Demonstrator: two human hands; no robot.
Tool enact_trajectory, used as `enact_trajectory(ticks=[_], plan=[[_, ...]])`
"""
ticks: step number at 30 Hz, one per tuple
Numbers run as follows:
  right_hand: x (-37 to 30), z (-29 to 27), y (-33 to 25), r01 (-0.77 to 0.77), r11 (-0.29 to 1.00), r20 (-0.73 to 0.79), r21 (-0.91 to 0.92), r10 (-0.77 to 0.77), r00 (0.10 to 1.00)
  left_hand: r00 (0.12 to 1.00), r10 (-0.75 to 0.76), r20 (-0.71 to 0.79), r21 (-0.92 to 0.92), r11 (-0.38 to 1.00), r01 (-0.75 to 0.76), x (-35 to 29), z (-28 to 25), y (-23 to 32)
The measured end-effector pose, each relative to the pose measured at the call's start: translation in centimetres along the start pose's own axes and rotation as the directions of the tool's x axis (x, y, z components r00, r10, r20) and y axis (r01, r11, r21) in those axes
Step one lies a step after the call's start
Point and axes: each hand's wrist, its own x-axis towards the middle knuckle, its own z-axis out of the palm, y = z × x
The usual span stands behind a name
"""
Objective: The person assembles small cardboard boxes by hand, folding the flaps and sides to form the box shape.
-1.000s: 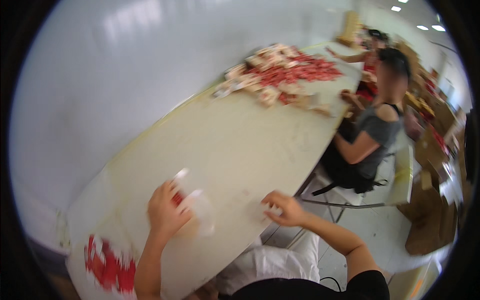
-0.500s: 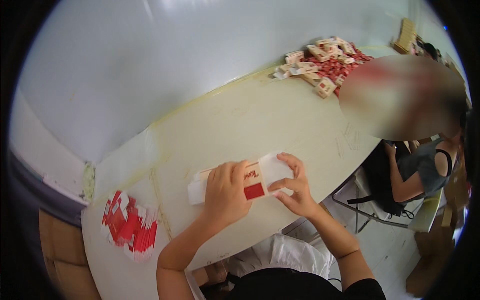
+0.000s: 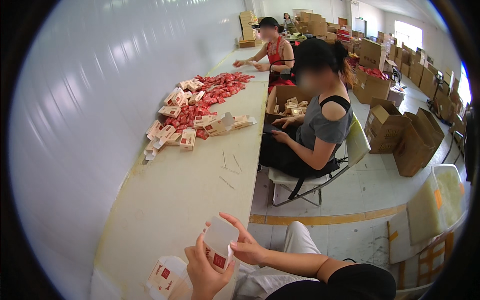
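Observation:
A small cream folding carton (image 3: 215, 256) with a red square is held between my hands above the near end of the table. My left hand (image 3: 206, 275) wraps round its body from the left and below, fingers closed on it. With the thumb at the right edge and fingers behind, my right hand (image 3: 246, 246) grips the upper part, where a pale flap stands raised. The inside of the carton is hidden. Another cream carton (image 3: 167, 281) with white flaps spread lies on the table beside my left hand.
The long white table (image 3: 175, 200) runs along a glossy wall. Farther up lie several cream cartons (image 3: 215, 125) and a heap of red packets (image 3: 220, 90). A seated person (image 3: 320, 125) is at its right edge, another person (image 3: 280, 52) beyond. Cardboard boxes (image 3: 385, 125) stand on the floor.
My view has swung right and up, along the table. The carton in my hands, lower and flatter before, is now tilted up. The red stack at the left has left the view.

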Motion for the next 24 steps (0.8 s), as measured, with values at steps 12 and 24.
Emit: enact_trajectory(ticks=[12,24], plan=[[0.1,-1.0,1.5,0.044,0.915,0.091,-0.402,-0.007,0.996,0.995,0.067,0.072,0.053,0.996,-0.070,0.1,0.6,-0.6],[-0.5,-0.8,-1.5,0.264,0.369,0.333,-0.891,0.135,0.933,0.995,0.052,0.084,0.102,0.993,-0.061,-1.0,3.2,-1.6]])
